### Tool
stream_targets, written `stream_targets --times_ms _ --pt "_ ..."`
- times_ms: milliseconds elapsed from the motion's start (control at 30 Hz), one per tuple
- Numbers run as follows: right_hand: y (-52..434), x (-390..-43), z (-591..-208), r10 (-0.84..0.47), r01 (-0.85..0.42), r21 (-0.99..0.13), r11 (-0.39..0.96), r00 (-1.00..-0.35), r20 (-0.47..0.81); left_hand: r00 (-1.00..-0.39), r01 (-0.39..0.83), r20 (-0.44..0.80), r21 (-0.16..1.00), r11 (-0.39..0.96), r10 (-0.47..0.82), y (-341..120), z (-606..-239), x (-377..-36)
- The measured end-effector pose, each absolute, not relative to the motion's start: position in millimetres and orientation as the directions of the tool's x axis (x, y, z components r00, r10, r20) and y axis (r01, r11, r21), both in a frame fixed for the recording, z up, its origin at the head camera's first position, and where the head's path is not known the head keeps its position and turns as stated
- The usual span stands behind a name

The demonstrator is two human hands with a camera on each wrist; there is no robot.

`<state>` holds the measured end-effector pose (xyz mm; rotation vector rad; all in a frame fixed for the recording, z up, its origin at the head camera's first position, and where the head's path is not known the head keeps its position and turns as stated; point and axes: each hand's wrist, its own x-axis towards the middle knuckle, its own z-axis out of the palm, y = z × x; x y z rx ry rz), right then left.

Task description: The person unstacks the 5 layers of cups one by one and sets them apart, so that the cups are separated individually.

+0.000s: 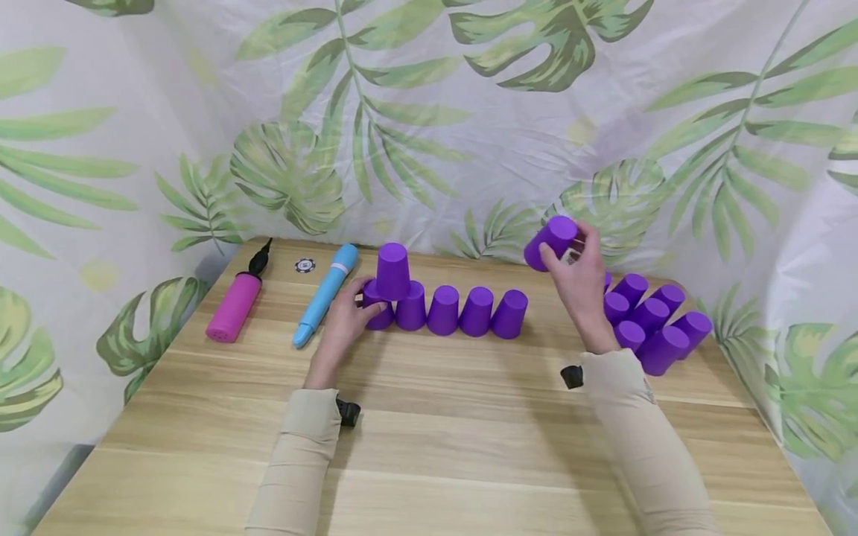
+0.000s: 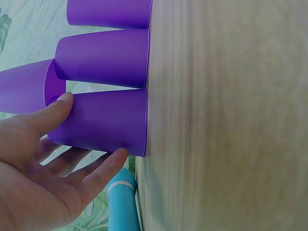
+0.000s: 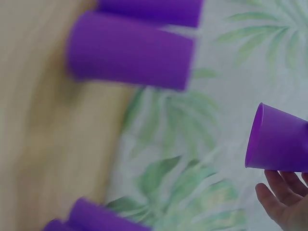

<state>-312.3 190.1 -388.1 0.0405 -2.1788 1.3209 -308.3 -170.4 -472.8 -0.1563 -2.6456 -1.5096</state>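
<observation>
Several purple plastic cups stand upside down in a row; the row's leftmost cup (image 1: pixel 377 316) sits between the thumb and fingers of my left hand (image 1: pixel 345 313). In the left wrist view the thumb lies on one side of this cup (image 2: pixel 103 120), the fingers along the other. An upper cup (image 1: pixel 392 271) rests across the two leftmost cups. My right hand (image 1: pixel 582 275) grips another purple cup (image 1: pixel 551 242) in the air, tilted, right of the row; the right wrist view shows this cup (image 3: pixel 279 139) with fingers beneath it.
More purple cups (image 1: pixel 649 316) cluster upside down at the table's right, beside my right forearm. Left of the row lie a blue wand-shaped tool (image 1: pixel 325 296), a pink hand pump (image 1: pixel 236 305) with a black nozzle, and a poker chip (image 1: pixel 304 265). A leaf-print cloth (image 1: pixel 415 149) hangs behind the table.
</observation>
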Motion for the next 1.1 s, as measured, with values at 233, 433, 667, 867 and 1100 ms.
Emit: stream_targets --times_ms 233,433,667,867,1100 --pt "221 -306 -430 0.306 -0.162 -0.775 0.611 -0.854 0.421 -0.994 0.11 0.109 0.846 0.522 0.032 -170 -476 -309" --pt "235 -302 -455 0.334 -0.066 -0.744 0.665 -0.864 0.375 -0.994 0.108 0.108 0.848 0.519 0.029 -170 -477 -308" --pt "243 -303 -467 0.354 0.03 -0.704 0.71 -0.879 0.32 -0.993 0.108 0.112 0.845 0.525 0.023 -171 -476 -308" --pt "246 -302 -472 0.355 0.072 -0.695 0.715 -0.894 0.273 -0.993 0.108 0.111 0.843 0.526 0.026 -171 -475 -308" --pt "250 -302 -476 0.35 0.088 -0.685 0.723 -0.902 0.253 -0.994 0.106 0.109 0.843 0.528 0.025 -171 -474 -308"
